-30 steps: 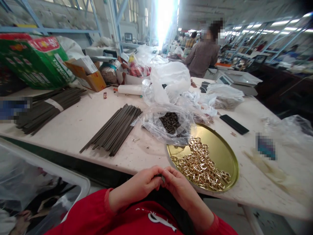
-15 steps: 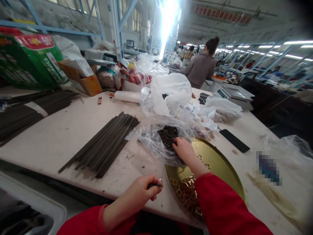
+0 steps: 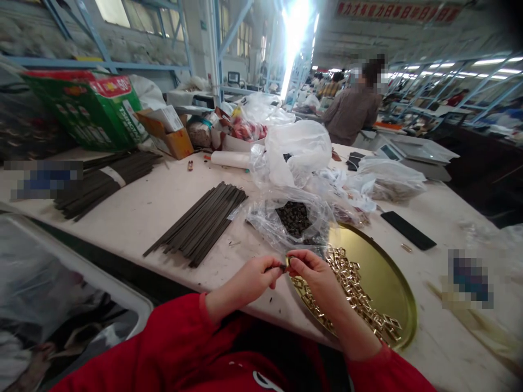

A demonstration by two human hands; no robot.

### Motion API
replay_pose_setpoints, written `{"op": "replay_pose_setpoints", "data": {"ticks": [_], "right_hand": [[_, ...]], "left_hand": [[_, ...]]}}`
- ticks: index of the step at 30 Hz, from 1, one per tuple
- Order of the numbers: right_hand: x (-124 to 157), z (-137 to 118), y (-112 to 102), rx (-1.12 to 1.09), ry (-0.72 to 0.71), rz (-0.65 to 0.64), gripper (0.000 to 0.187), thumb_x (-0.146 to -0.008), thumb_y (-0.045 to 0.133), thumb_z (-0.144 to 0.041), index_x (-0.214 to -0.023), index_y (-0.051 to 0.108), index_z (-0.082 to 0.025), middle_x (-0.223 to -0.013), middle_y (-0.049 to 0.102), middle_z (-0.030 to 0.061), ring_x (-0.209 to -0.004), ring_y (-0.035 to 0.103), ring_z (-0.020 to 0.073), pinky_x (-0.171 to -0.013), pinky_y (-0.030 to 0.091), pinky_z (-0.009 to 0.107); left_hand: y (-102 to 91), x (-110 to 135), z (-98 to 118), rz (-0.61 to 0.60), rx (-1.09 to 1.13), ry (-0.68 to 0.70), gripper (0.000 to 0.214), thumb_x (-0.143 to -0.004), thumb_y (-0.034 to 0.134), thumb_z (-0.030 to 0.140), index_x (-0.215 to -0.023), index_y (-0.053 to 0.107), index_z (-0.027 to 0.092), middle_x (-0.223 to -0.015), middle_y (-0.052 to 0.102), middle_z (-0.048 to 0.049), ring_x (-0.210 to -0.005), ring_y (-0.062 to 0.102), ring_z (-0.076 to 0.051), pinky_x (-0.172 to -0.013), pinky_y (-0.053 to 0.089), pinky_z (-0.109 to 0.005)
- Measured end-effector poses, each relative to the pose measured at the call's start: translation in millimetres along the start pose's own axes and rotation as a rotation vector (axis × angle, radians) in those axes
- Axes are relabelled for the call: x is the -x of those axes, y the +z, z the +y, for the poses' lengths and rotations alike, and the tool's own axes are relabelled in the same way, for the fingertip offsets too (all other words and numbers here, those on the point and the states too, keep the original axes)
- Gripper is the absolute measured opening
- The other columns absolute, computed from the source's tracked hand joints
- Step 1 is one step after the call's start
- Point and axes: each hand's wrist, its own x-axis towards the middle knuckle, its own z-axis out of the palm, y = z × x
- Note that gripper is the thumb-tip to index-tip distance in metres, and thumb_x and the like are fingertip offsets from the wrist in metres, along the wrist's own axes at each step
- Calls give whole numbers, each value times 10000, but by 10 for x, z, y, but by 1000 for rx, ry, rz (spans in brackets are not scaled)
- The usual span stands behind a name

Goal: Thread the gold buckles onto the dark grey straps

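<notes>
My left hand (image 3: 258,279) is closed on a short dark strip (image 3: 274,267), whose end pokes out between thumb and finger. My right hand (image 3: 314,268) is pinched just beside it, fingertips meeting the strip's end. A gold glint, perhaps of a buckle, shows at the fingertips; whatever else the right fingers hold is too small to make out. Below and right of that hand, a round gold tray (image 3: 376,261) carries many gold rectangular buckles (image 3: 354,288). Just beyond my hands lies an opened clear plastic bag (image 3: 265,218) of small dark pieces (image 3: 293,219).
A bundle of dark flat strips (image 3: 200,222) lies left of the bag, with a banded bundle (image 3: 104,182) farther left. A black phone-like slab (image 3: 408,230) rests right of the tray. White plastic bags (image 3: 300,152) and a green carton (image 3: 87,111) stand behind. One person (image 3: 353,111) is farther back.
My right hand has come back from the bag of dark pieces to meet my left hand, which has risen slightly. The view has turned left, and more buckles show in the tray.
</notes>
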Motion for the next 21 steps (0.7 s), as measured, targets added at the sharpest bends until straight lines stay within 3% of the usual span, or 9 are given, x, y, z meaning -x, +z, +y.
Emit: {"op": "replay_pose_setpoints", "data": {"ticks": [6, 11, 13, 18, 21], "right_hand": [[323, 53, 147, -176, -24, 103, 314, -625, 718, -414, -827, 629, -191, -666, 598, -9, -601, 510, 124, -616, 423, 280], [442, 99, 194, -240, -16, 80, 268, -633, 711, -394, -701, 555, -187, -589, 558, -32, -578, 499, 118, -621, 405, 273], [505, 112, 188, -150, -47, 70, 244, -673, 674, -398, -721, 558, -189, -609, 567, -21, -600, 509, 131, -633, 400, 281], [623, 129, 159, 266, -292, 71, 164, -760, 582, -345, -692, 570, -197, -648, 528, -5, -626, 470, 147, -610, 364, 280], [617, 132, 171, 314, -274, 27, 143, -744, 592, -327, -678, 564, -204, -647, 526, -5, -613, 466, 147, -593, 368, 276]], "left_hand": [[98, 165, 93, 45, -114, 34, 235, -802, 425, 328, -694, 543, 155, -548, 479, 45, -544, 451, -96, -554, 339, -214], [124, 284, 128, 55, -225, 30, 225, -800, 417, 302, -699, 557, 158, -542, 497, 40, -536, 473, -103, -543, 335, -215], [129, 322, 138, 43, -279, 17, 236, -803, 409, 299, -694, 566, 159, -543, 508, 33, -529, 474, -107, -528, 326, -216], [167, 385, 112, 23, -482, 78, 223, -791, 424, 247, -654, 573, 155, -570, 539, 8, -525, 434, -107, -503, 270, -228], [194, 396, 63, 32, -512, 85, 218, -779, 420, 225, -624, 556, 154, -570, 536, 5, -530, 429, -109, -502, 257, -233]]}}
